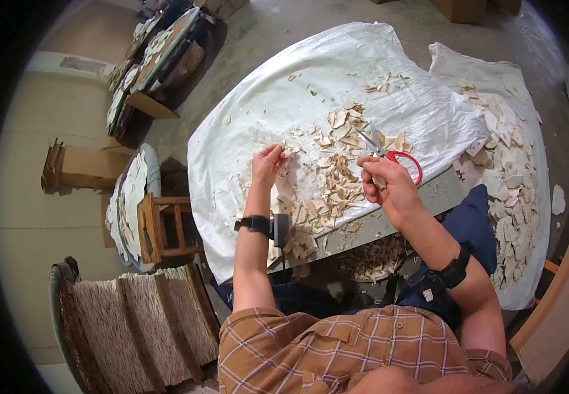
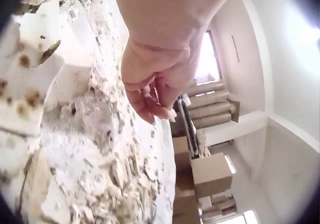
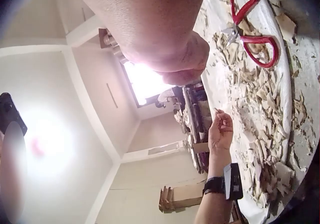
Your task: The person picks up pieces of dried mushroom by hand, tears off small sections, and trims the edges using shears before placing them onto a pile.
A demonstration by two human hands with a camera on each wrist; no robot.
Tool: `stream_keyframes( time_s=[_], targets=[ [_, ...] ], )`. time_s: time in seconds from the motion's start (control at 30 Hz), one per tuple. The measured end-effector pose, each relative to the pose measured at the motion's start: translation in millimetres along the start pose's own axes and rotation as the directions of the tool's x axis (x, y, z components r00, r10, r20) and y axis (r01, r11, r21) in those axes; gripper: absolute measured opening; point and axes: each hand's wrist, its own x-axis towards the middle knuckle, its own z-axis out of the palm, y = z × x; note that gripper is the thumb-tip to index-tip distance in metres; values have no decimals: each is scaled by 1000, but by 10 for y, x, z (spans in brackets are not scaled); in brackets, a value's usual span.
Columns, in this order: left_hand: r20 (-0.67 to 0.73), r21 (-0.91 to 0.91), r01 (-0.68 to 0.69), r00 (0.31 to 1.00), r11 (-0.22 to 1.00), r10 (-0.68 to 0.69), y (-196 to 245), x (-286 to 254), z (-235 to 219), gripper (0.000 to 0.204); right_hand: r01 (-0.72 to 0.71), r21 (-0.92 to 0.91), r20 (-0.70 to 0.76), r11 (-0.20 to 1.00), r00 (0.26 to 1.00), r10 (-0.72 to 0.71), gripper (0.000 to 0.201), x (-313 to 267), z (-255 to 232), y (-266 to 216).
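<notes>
My left hand [image 1: 270, 164] is raised over the cloth, fingers curled in and thumb against them. A small pale chip [image 2: 172, 116] shows at its fingertips in the left wrist view. To the right, my right hand [image 1: 389, 184] is curled around a pale flake [image 1: 379, 180], mostly covered by the fingers. Red-handled scissors [image 3: 241, 30] lie with blades spread on the scraps beside the right hand, not gripped. Dry, pale, brown-edged flakes [image 1: 337, 180] are heaped on the white cloth [image 1: 245, 111] between and beyond both hands.
More large flakes [image 1: 511, 190] fill a white sheet at the right. Scraps [image 1: 376, 259] lie beneath the grey table edge [image 1: 442, 190]. A wooden stool [image 1: 173, 226], a container of stacked pale sheets [image 1: 104, 315] and a cardboard box [image 1: 94, 164] stand at the left.
</notes>
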Motion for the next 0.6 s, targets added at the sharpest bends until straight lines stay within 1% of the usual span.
stream_keyframes(
  time_s=[0.03, 0.1, 0.13, 0.2, 0.23, 0.27, 0.3, 0.33, 0.37, 0.4, 0.43, 0.47, 0.5, 0.53, 0.57, 0.6],
  targets=[
    [6, 0, 0, 1000, 1000, 0, 55, -93, 88, 9, -2, -21, -5, 1000, 1000, 2, 16, 0, 4, -4],
    [188, -92, 64, 981, 994, -45, 150, -310, 291, 10, -3, -41, -17, 999, 1000, 2, 16, 9, 13, 8],
    [191, -93, 70, 980, 993, -51, 161, -396, 372, 10, -7, -41, -25, 999, 1000, 6, 16, 21, 18, 28],
    [278, -90, 17, 961, 996, 9, 170, -550, 542, 12, -14, -44, -39, 999, 999, 13, 15, 18, 7, 66],
    [300, -34, -25, 953, 999, 34, 183, -600, 638, 13, -25, -47, -32, 999, 999, 23, 15, 14, 5, 78],
    [300, -35, -26, 953, 999, 35, 145, -595, 674, 13, -34, -50, -21, 998, 999, 33, 15, 16, 8, 87],
    [338, 146, -53, 941, 988, 1, 125, -585, 703, 13, -34, -52, -17, 998, 999, 33, 15, 16, 11, 98],
    [366, 321, -86, 930, 943, -40, 116, -573, 724, 13, -30, -60, -21, 998, 999, 29, 15, 16, 8, 105],
    [309, 384, -103, 951, 918, -22, 107, -557, 743, 16, -27, -68, -28, 997, 999, 25, 15, 18, 7, 107],
    [308, 384, -103, 951, 918, -22, 51, -452, 646, 16, -28, -68, -27, 997, 999, 26, 15, 15, 11, 100],
    [122, 518, -158, 986, 841, 110, -68, -272, 447, 18, -25, -62, -14, 998, 1000, 24, 14, 9, 14, 84],
    [-47, 648, -172, 963, 742, 265, -144, -142, 295, 21, -21, -55, -3, 998, 1000, 21, 14, 5, 13, 67],
    [-46, 648, -170, 964, 742, 262, -144, -101, 221, 21, -22, -54, -6, 998, 1000, 22, 14, 2, 13, 59],
    [-1, 801, -213, 934, 559, 357, -149, -71, 138, 22, -18, -58, -9, 998, 1000, 17, 14, 0, 18, 62],
    [64, 911, -232, 898, 342, 436, -175, -49, 65, 23, -16, -61, -11, 998, 1000, 15, 14, -2, 24, 75],
    [62, 913, -226, 899, 339, 433, -191, -53, 52, 23, -22, -56, -10, 998, 1000, 21, 14, -2, 32, 83]
  ],
)
